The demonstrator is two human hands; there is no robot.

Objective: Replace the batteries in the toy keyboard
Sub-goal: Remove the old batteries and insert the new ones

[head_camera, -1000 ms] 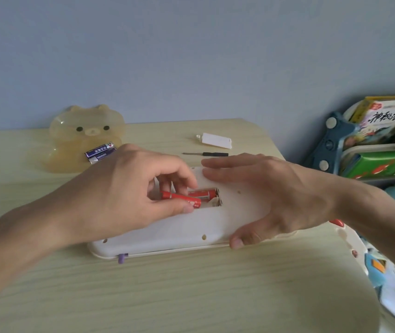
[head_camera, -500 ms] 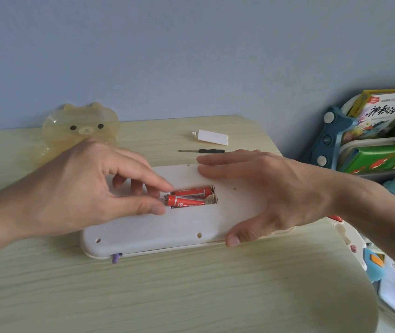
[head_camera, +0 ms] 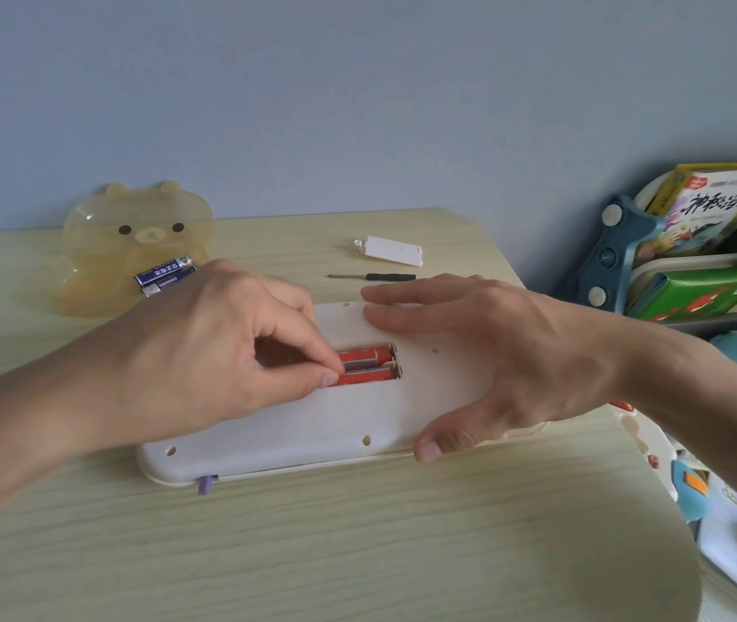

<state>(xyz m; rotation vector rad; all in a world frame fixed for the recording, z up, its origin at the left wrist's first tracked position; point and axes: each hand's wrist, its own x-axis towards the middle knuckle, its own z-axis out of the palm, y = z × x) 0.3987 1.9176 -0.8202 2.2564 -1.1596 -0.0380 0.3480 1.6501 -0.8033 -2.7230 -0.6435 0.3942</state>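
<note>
1. The toy keyboard [head_camera: 313, 424] lies face down on the pale wood-grain surface [head_camera: 357, 540], its white back up and its open battery compartment [head_camera: 369, 365] near the middle.
2. Two red batteries [head_camera: 364, 357] lie side by side in the compartment, lengthwise along the keyboard.
3. The left hand [head_camera: 205, 347] reaches over the left half of the keyboard. Its thumb and forefinger are pinched narrow at the left end of the red batteries; whether these fingers [head_camera: 313, 352] truly grip one or only press on it, I cannot tell.
4. The right hand [head_camera: 501, 352] lies flat on the right half of the keyboard's back, fingers spread wide and long, the thumb hooked over the near edge. It holds nothing but steadies the toy.
5. Behind the keyboard, a small black-handled screwdriver [head_camera: 373, 277] lies on the surface, and just beyond it the white battery cover [head_camera: 391, 250].
6. To the far left stands a translucent yellow bear-shaped container [head_camera: 133, 244]; two purple batteries [head_camera: 164, 273] rest in its front dish.
7. A small purple knob [head_camera: 206, 483] sticks out of the keyboard's near edge, at the left.
8. At the right, off the surface, a blue rack [head_camera: 618, 262] holds children's books [head_camera: 717, 208].
</note>
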